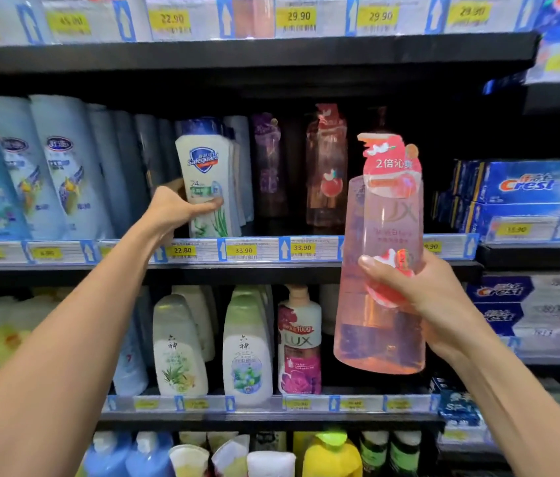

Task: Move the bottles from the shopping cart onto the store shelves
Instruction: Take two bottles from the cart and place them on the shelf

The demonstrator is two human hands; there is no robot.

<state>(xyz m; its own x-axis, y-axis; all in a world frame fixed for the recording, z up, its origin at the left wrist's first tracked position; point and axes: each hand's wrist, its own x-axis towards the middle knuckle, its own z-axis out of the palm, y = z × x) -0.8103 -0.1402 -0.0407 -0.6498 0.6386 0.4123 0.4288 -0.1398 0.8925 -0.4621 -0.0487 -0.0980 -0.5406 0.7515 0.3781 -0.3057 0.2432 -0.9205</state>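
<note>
My left hand (175, 204) grips a white Safeguard bottle (204, 173) that stands upright at the front of the middle shelf (258, 251). My right hand (419, 287) holds a tall clear pink LUX bottle (383, 235) upright in the air, in front of the shelf edge at the right. Its pump top carries a pink paper tag. On the shelf behind it stand a similar pink bottle (326, 170) and a purple bottle (268, 163). The shopping cart is out of view.
Pale blue bottles (48, 166) fill the middle shelf's left side. Crest boxes (526, 191) are stacked at the right. The lower shelf (271, 404) holds white-green bottles and a white-and-pink LUX bottle (299, 342). More bottles stand on the bottom shelf. A dark gap lies right of the pink bottle on the shelf.
</note>
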